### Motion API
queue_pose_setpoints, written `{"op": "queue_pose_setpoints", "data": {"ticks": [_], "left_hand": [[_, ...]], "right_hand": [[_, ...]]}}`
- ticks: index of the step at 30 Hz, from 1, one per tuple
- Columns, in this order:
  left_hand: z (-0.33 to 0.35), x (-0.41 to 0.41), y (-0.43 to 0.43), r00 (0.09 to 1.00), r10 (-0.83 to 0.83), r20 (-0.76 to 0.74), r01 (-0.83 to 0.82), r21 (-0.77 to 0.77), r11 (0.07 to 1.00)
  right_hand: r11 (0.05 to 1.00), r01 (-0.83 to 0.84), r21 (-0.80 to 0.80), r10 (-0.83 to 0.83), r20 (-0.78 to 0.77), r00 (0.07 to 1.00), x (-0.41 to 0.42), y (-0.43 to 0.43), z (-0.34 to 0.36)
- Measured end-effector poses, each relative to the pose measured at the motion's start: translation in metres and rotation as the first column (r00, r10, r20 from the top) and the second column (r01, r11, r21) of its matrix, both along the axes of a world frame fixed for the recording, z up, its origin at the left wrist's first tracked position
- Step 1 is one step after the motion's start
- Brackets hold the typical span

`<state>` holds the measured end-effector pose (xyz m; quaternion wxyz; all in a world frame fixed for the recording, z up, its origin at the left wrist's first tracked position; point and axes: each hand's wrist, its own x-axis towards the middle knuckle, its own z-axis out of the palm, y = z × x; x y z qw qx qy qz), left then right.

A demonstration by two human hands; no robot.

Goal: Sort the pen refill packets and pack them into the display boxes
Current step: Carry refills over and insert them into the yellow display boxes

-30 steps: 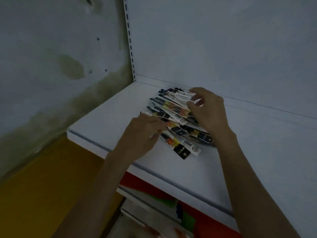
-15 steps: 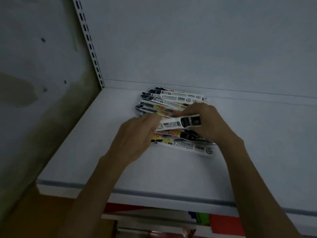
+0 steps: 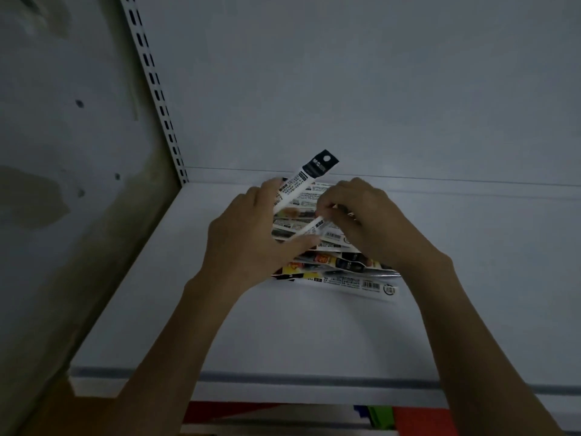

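Since half a second ago, one packet (image 3: pixel 306 180) has risen off the pile (image 3: pixel 339 265) on the shelf (image 3: pixel 283 335). The left hand (image 3: pixel 248 237) grips it, long axis slanting up toward the back wall. The right hand (image 3: pixel 371 225), just beside, pinches the next packet (image 3: pixel 309 228).

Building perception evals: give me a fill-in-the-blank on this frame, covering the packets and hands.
1. The raised packet has a ___ top end.
2. The left hand holds its ___ end.
3. The pile of packets lies on a white ___.
Missing words: black; lower; shelf.
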<state>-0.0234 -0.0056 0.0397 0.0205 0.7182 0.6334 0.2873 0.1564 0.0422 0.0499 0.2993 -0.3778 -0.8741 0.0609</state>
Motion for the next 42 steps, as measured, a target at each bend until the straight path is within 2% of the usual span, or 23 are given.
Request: {"op": "queue_pose_setpoints", "data": {"ticks": [1, 3, 5, 7, 9, 10, 12, 13, 15, 21, 23, 26, 28, 30, 32, 34, 36, 39, 42], "left_hand": [[0.003, 0.002, -0.001, 0.999, -0.034, 0.005, 0.034, -0.056, 0.998], [0.005, 0.003, -0.002, 0.982, -0.101, 0.159, 0.129, -0.177, 0.976], [0.004, 0.003, 0.0, 0.95, -0.146, 0.278, 0.206, -0.202, 0.957], [0.0, 0.002, 0.002, 0.909, -0.159, 0.386, 0.241, -0.173, 0.955], [-0.003, -0.001, 0.003, 0.851, -0.129, 0.509, 0.239, -0.158, 0.958], [-0.004, -0.002, 0.004, 0.811, -0.102, 0.576, 0.235, -0.161, 0.959], [-0.005, -0.004, 0.006, 0.767, -0.068, 0.638, 0.211, -0.151, 0.966], [-0.005, -0.005, 0.006, 0.787, -0.069, 0.614, 0.192, -0.137, 0.972], [-0.004, -0.005, 0.006, 0.826, -0.081, 0.558, 0.17, -0.109, 0.979], [-0.007, -0.012, 0.008, 0.861, -0.081, 0.502, 0.16, -0.117, 0.98], [-0.007, -0.015, 0.01, 0.898, -0.099, 0.429, 0.132, -0.046, 0.99], [-0.005, -0.016, 0.014, 0.968, -0.101, 0.228, 0.071, 0.138, 0.988], [-0.001, -0.013, 0.015, 0.966, -0.127, 0.224, 0.081, 0.201, 0.976], [0.003, -0.005, 0.014, 0.947, -0.209, 0.245, 0.179, 0.137, 0.974], [0.006, 0.008, 0.01, 0.91, -0.295, 0.29, 0.31, -0.007, 0.951], [0.006, 0.023, 0.008, 0.85, -0.359, 0.385, 0.428, -0.109, 0.897], [0.004, 0.038, 0.008, 0.832, -0.383, 0.401, 0.47, -0.145, 0.871], [0.002, 0.068, 0.006, 0.802, -0.378, 0.463, 0.5, -0.173, 0.848], [0.002, 0.115, -0.001, 0.729, -0.435, 0.528, 0.567, -0.112, 0.816]], "right_hand": [[1.0, -0.018, 0.022, 0.018, 0.001, 1.0, -0.003, -0.002, 0.003], [0.996, -0.032, 0.079, 0.034, -0.024, 0.999, -0.008, -0.005, 0.007], [0.992, -0.01, 0.124, 0.024, -0.111, 0.994, -0.01, -0.005, 0.007], [0.977, 0.123, 0.173, -0.072, -0.277, 0.958, -0.008, -0.003, 0.004], [0.947, 0.301, 0.112, -0.239, -0.381, 0.893, -0.001, 0.002, 0.002], [0.936, 0.351, 0.038, -0.321, -0.326, 0.889, 0.002, 0.006, -0.002], [0.909, 0.403, -0.11, -0.408, -0.028, 0.913, 0.006, 0.014, -0.016], [0.896, 0.411, -0.167, -0.399, 0.104, 0.911, 0.006, 0.017, -0.024], [0.882, 0.416, -0.221, -0.377, 0.197, 0.905, 0.001, 0.019, -0.038], [0.91, 0.41, -0.066, -0.409, 0.026, 0.912, 0.001, 0.017, -0.043], [0.933, 0.358, -0.037, -0.359, -0.013, 0.933, 0.002, 0.015, -0.037], [0.974, 0.223, -0.034, -0.225, -0.069, 0.972, 0.0, 0.005, -0.019], [0.989, 0.143, -0.028, -0.145, -0.119, 0.982, -0.003, -0.004, -0.005], [0.991, 0.131, 0.012, -0.127, -0.161, 0.979, -0.004, -0.012, 0.005], [0.984, 0.175, 0.047, -0.161, -0.215, 0.963, -0.001, -0.019, 0.01], [0.961, 0.278, 0.001, -0.267, -0.274, 0.924, 0.009, -0.027, 0.009], [0.907, 0.416, -0.058, -0.412, -0.317, 0.854, 0.029, -0.035, 0.003], [0.771, 0.63, -0.098, -0.621, -0.334, 0.708, 0.077, -0.053, -0.01], [0.615, 0.778, -0.128, -0.768, -0.322, 0.554, 0.132, -0.084, -0.019]]}}
